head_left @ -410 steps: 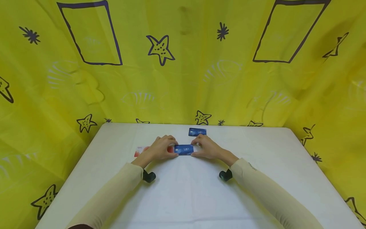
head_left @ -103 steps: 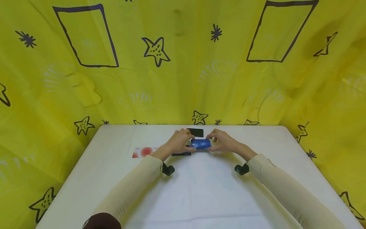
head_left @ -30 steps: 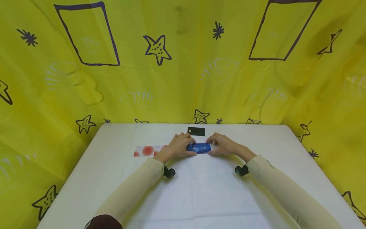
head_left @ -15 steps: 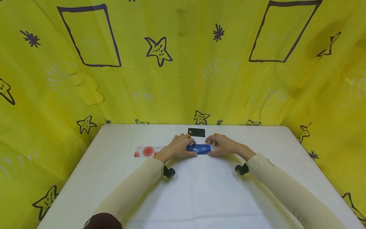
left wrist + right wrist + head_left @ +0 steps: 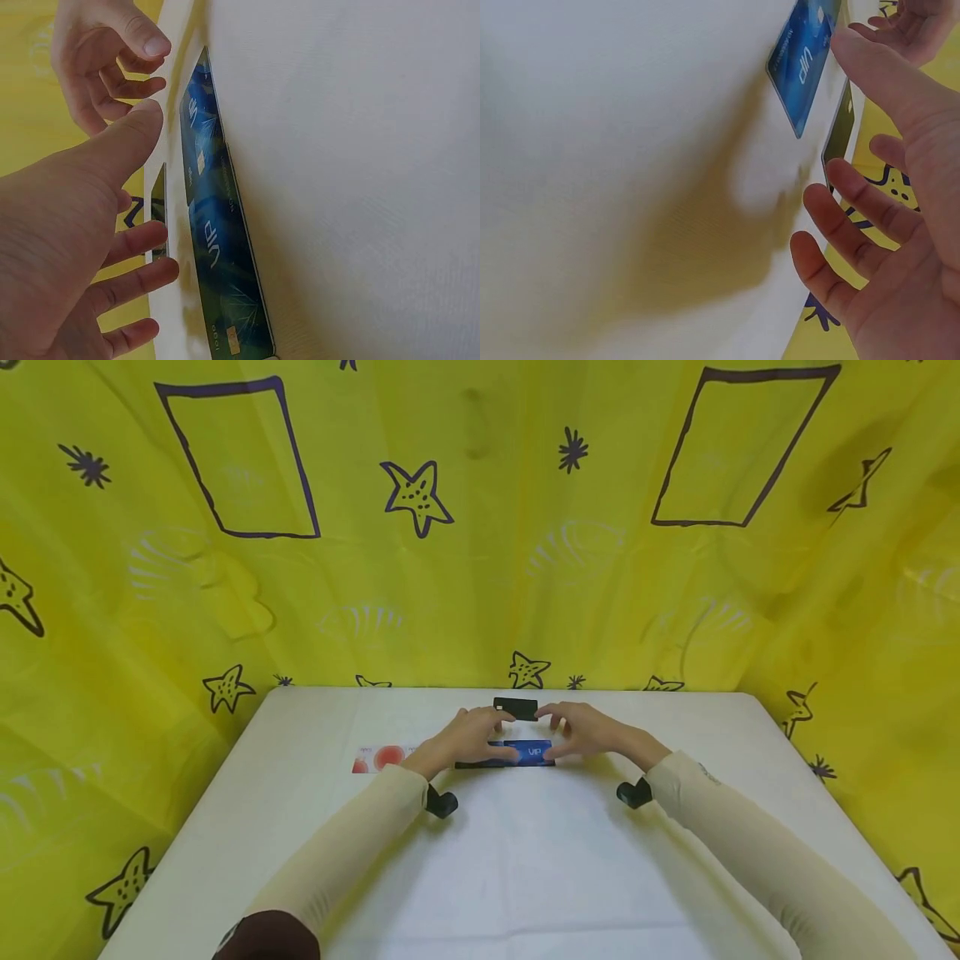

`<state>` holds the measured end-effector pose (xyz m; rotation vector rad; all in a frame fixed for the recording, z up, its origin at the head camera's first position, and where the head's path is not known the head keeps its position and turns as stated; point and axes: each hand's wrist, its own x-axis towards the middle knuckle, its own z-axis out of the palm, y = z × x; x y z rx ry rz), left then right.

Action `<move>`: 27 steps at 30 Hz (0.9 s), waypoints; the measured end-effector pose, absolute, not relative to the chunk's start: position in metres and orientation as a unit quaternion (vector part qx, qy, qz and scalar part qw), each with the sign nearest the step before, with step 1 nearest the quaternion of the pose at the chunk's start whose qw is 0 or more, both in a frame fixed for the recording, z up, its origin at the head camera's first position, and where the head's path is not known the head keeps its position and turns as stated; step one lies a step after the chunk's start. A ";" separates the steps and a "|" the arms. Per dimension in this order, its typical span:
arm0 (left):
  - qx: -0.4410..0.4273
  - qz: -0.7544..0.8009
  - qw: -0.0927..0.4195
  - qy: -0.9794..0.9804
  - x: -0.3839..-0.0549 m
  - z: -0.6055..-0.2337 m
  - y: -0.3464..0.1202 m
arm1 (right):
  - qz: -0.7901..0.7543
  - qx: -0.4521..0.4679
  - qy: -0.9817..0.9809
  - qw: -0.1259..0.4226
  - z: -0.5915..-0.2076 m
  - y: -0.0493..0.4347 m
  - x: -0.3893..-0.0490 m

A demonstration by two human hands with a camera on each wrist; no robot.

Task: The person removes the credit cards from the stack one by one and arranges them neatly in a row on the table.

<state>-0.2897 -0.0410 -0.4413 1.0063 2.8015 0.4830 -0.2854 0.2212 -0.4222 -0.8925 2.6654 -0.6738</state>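
Two blue VIP cards lie end to end on the white table. The right blue card [image 5: 534, 752] shows its printed face; the left blue card [image 5: 225, 277] is mostly covered by my left hand in the head view. Behind them lies a black card [image 5: 517, 709]. My left hand [image 5: 471, 737] hovers over the blue cards with fingers spread, fingertips near the black card's left end. My right hand [image 5: 588, 729] hovers at the other side, fingers loosely bent, near the black card's right end. Neither hand holds anything.
Red-and-white cards [image 5: 389, 757] continue the row to the left, partly hidden behind my left wrist. A yellow patterned curtain [image 5: 480, 568] hangs close behind the table's [image 5: 510, 860] back edge and along both sides.
Over the earlier frames, a second blue card went from the back into the row beside the first, uncovering the black card. Just now both hands let go of it and moved back towards the black card.
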 end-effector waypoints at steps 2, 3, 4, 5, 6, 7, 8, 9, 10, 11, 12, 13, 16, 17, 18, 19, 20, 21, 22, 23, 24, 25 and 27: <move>0.334 0.158 0.060 0.927 -0.291 -0.440 -0.041 | -0.232 -0.305 0.915 0.122 -0.420 0.221 -0.286; 0.334 0.159 0.059 0.927 -0.291 -0.439 -0.041 | -0.233 -0.303 0.916 0.121 -0.419 0.221 -0.286; 0.334 0.162 0.058 0.927 -0.292 -0.438 -0.041 | -0.233 -0.303 0.917 0.119 -0.419 0.221 -0.287; 0.334 0.163 0.057 0.927 -0.292 -0.437 -0.041 | -0.232 -0.302 0.917 0.118 -0.418 0.221 -0.287; 0.333 0.165 0.056 0.927 -0.293 -0.436 -0.041 | -0.232 -0.300 0.918 0.116 -0.418 0.220 -0.288; 0.332 0.166 0.056 0.927 -0.293 -0.435 -0.041 | -0.230 -0.299 0.919 0.115 -0.418 0.220 -0.289; 0.330 0.169 0.055 0.927 -0.294 -0.435 -0.041 | -0.230 -0.299 0.919 0.113 -0.418 0.219 -0.290; 0.327 0.172 0.055 0.928 -0.295 -0.434 -0.041 | -0.229 -0.298 0.920 0.111 -0.418 0.219 -0.292; 0.325 0.173 0.054 0.928 -0.296 -0.433 -0.041 | -0.228 -0.300 0.920 0.108 -0.419 0.218 -0.293; 0.323 0.176 0.053 0.929 -0.297 -0.433 -0.042 | -0.228 -0.299 0.920 0.105 -0.419 0.217 -0.294; 0.320 0.176 0.053 0.930 -0.298 -0.433 -0.042 | -0.229 -0.299 0.921 0.102 -0.419 0.216 -0.295; 0.316 0.176 0.053 0.931 -0.299 -0.433 -0.042 | -0.230 -0.299 0.921 0.100 -0.418 0.215 -0.297; 0.309 0.175 0.048 0.934 -0.304 -0.432 -0.042 | -0.232 -0.293 0.923 0.095 -0.417 0.212 -0.301; 0.305 0.175 0.047 0.935 -0.305 -0.432 -0.043 | -0.233 -0.287 0.924 0.095 -0.417 0.211 -0.302; 0.301 0.176 0.047 0.936 -0.306 -0.431 -0.043 | -0.235 -0.282 0.925 0.095 -0.416 0.210 -0.303; 0.296 0.180 0.046 0.937 -0.307 -0.431 -0.043 | -0.235 -0.278 0.926 0.096 -0.416 0.209 -0.304; 0.291 0.185 0.047 0.938 -0.308 -0.430 -0.043 | -0.236 -0.272 0.928 0.097 -0.415 0.208 -0.305; 0.284 0.190 0.050 0.938 -0.310 -0.430 -0.043 | -0.236 -0.270 0.928 0.097 -0.415 0.207 -0.305; 0.277 0.196 0.054 0.939 -0.311 -0.430 -0.044 | -0.238 -0.268 0.928 0.098 -0.414 0.206 -0.306; 0.270 0.199 0.057 0.940 -0.312 -0.430 -0.044 | -0.239 -0.266 0.929 0.099 -0.414 0.205 -0.307; 0.265 0.201 0.058 0.941 -0.314 -0.429 -0.044 | -0.239 -0.264 0.929 0.101 -0.414 0.204 -0.308; 0.261 0.202 0.060 0.942 -0.315 -0.429 -0.044 | -0.236 -0.263 0.930 0.101 -0.414 0.204 -0.310; 0.255 0.204 0.062 0.943 -0.318 -0.430 -0.044 | -0.232 -0.262 0.931 0.101 -0.414 0.202 -0.313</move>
